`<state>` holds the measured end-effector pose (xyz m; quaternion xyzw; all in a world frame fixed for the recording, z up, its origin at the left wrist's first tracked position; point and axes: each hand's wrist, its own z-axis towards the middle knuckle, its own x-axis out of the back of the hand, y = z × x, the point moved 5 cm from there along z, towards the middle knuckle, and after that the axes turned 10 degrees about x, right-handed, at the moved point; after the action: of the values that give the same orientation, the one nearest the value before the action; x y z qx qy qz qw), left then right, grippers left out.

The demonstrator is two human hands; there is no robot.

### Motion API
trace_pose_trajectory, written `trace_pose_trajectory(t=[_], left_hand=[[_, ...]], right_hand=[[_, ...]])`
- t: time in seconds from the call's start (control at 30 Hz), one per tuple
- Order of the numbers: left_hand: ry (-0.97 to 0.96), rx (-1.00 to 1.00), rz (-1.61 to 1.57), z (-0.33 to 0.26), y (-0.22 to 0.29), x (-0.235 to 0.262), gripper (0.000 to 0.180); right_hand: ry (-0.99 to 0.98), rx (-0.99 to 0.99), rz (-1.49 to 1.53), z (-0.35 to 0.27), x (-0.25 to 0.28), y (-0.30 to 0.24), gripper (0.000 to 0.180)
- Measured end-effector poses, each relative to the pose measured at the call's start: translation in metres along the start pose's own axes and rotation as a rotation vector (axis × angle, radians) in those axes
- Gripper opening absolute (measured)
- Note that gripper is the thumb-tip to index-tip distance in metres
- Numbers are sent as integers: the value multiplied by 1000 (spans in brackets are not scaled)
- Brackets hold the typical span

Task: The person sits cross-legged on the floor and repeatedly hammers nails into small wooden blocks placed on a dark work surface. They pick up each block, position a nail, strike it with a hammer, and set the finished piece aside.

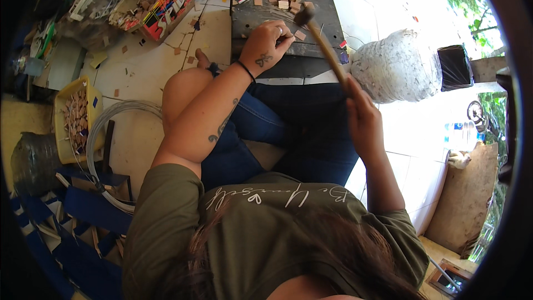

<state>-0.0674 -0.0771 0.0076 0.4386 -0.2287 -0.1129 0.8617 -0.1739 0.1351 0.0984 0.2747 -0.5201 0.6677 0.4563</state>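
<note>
My right hand (363, 114) is wrapped round the wooden handle of a hammer (328, 53). The hammer's dark head is raised over a low black work board (252, 30). Near the middle of the board my left hand (272, 39), with a ring on it, has its fingertips pinched together just left of the hammer. Whatever the pinch holds is too small or hidden to make out. A small square wooden tile (300, 35) lies right beside these fingertips. Farther back on the board, several more wooden tiles (283, 4) are scattered, some in short stacks.
At the far left stands a printed cardboard box (177, 3) of wood pieces. A yellow basin (60, 128) of small tiles and a coil of wire (102, 119) are at my left, with blue boxes (94, 211) below. A large whitish wrapped bundle (391, 66) stands right of the board.
</note>
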Motion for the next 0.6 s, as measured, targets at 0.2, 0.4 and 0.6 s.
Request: trace_pose_trajectory(t=[0.2, 0.4, 0.6], left_hand=[[-8, 20, 25, -1, 0, 1, 9], [2, 20, 12, 2, 0, 1, 9], [-1, 18, 16, 0, -3, -1, 10]], right_hand=[[141, 89, -11, -3, 0, 3, 46], [114, 48, 7, -5, -2, 7, 45], [10, -82, 98, -6, -14, 24, 43]])
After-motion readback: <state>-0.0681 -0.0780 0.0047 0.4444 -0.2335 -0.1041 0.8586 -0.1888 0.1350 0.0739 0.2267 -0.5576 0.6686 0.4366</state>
